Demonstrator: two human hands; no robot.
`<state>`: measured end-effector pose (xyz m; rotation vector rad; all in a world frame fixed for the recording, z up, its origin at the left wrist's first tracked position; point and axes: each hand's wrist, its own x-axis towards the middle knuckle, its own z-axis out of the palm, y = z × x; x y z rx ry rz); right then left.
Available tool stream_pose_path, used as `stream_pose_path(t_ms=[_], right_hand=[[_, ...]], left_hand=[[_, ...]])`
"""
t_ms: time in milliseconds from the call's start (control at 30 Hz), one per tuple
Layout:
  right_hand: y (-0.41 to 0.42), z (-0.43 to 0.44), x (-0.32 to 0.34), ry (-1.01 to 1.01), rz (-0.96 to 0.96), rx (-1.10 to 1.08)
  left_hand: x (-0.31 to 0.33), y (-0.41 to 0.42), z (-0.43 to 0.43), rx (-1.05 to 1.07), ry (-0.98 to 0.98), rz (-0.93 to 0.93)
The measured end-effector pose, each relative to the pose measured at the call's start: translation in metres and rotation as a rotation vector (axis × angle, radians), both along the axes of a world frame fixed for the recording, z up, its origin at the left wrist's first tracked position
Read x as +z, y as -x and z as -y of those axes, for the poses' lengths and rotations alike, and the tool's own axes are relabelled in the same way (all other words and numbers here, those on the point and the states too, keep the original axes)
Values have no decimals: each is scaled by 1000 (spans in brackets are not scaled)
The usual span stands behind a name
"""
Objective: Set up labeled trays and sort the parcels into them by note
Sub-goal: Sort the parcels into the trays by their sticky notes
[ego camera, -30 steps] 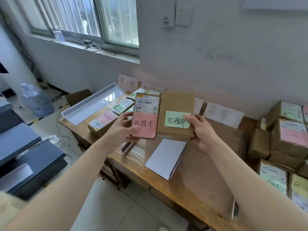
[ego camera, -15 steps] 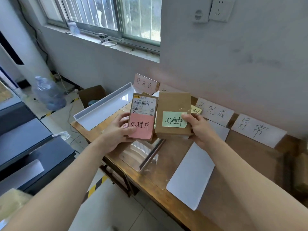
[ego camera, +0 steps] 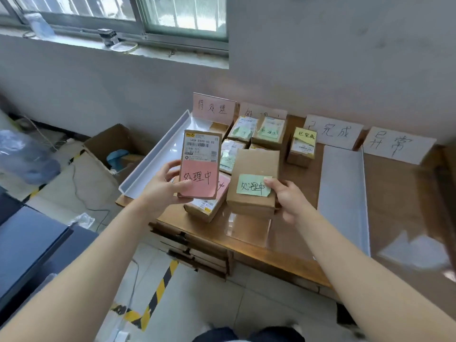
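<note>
Parcels fill both our hands. Our left grip is curled round the lower left edge of the labelled parcel, thumb across its front, and holds it upright above the near left part of the desk. A pink note reading 处理中 covers the lower half of its face. Our right grip clasps the plain parcel just to the right, its thumb pressed on the corner of a green note with the same characters; we cannot tell whether this parcel's base touches the desk. Below the labelled parcel, another pink-noted parcel lies on the desk. Behind it are several green-noted parcels, with a yellow-noted parcel standing to their right. A long white tray runs along the desk's left edge and a second white tray lies on the right. Handwritten cards lean against the wall at the back.
</note>
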<state>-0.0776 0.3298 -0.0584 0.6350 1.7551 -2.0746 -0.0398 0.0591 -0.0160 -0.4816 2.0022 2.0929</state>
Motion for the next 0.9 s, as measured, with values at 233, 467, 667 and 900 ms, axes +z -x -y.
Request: stream_pose_path(t_ms=[233, 467, 667, 900], right_hand=[[-18, 29, -30, -50, 168, -44], [-5, 34, -32, -114, 250, 31], [5, 30, -26, -221, 240, 78], [31, 20, 19, -644, -101, 215]], left_hand=[[-14, 10, 33, 13, -29, 40], [-22, 22, 43, 4, -16, 75], [-24, 36, 41, -26, -8, 76], [-23, 57, 27, -87, -22, 50]])
